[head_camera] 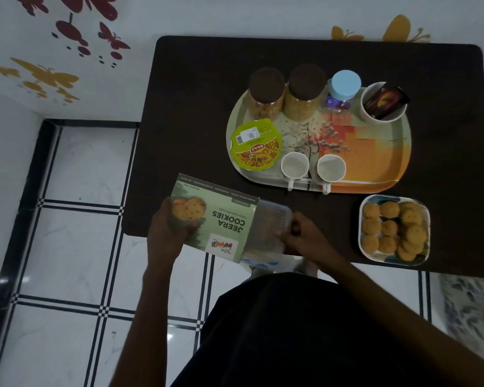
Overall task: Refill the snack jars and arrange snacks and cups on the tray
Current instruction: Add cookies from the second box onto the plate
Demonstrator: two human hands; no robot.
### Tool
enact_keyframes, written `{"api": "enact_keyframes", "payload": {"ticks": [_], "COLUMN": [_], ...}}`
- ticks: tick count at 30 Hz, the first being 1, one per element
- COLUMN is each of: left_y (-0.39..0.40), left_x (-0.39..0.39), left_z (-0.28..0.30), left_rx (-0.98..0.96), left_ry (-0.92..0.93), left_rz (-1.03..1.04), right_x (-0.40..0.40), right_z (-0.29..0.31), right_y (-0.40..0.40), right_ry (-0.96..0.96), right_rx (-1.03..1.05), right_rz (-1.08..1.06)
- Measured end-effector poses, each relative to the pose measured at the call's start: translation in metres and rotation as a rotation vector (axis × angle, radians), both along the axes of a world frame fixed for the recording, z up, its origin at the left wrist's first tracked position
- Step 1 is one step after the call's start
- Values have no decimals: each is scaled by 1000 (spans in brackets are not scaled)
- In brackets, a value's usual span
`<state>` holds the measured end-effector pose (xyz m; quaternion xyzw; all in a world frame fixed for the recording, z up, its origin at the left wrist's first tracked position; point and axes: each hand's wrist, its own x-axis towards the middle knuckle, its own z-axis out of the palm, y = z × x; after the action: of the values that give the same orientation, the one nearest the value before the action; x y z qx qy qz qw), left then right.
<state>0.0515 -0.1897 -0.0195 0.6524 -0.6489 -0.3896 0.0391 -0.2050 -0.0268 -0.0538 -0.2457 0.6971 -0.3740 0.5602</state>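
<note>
A green cookie box (217, 219) (printed "JEERA COOKIES") is held over the near edge of the dark worktop (185, 107). The left hand (169, 227) has its grip closed around the box's outer end, while the right hand (296, 233) grips the clear plastic inner tray (268, 230) sticking out of it. Just right sits a square plate (366, 247) of cookies. Beyond, the tray (375, 152) carries three jars, a snack cup and two white cups (294, 165).
</note>
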Motion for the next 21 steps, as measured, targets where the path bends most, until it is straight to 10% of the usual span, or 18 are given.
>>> {"api": "enact_keyframes", "payload": {"ticks": [12, 21], "left_y": [1, 26], "left_x": [1, -32], "left_z": [-27, 8], "left_rx": [-9, -279], "left_ry": [68, 37], "left_rz": [-74, 49], "right_x": [36, -16], "right_z": [5, 9], "right_y": [-38, 12], "right_ry": [-195, 24], "right_rx": [74, 81], "right_rz": [-73, -241]}}
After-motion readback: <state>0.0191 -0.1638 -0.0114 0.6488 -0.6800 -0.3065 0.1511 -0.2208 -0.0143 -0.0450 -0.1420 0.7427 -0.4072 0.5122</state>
